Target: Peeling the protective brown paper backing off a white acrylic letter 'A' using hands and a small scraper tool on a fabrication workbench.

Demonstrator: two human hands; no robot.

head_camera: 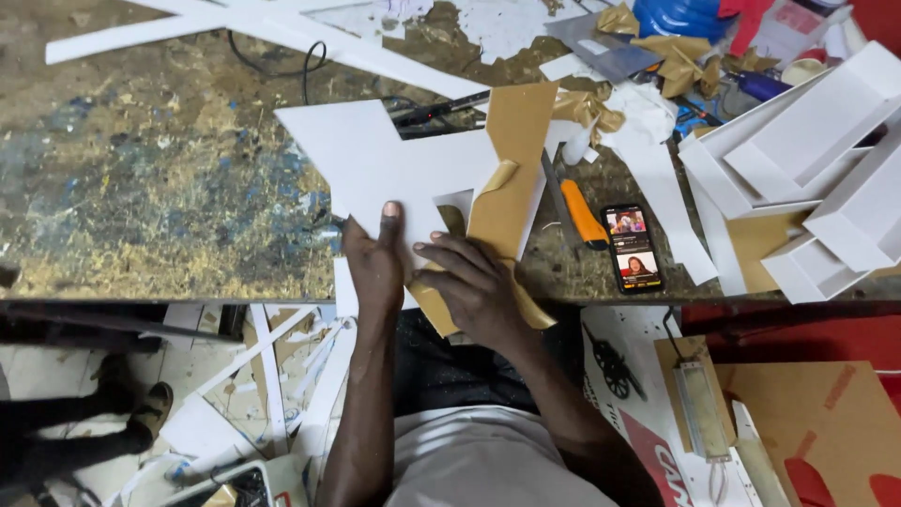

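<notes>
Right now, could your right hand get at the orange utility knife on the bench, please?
Probably yes: the right hand rests on the brown backing paper, and the orange utility knife lies just right of it on the bench, uncovered, with only a phone beside it.

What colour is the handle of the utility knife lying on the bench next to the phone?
Orange: the utility knife shows best in the head view, beside the phone.

Left of the white cut board (375, 164), the paint-stained tabletop (141, 188) lies open for a hand to pass. Right of the board, an orange utility knife (577, 211), a phone (632, 248) and stacked white trays (807, 178) crowd the way; scraps clutter beyond.
</notes>
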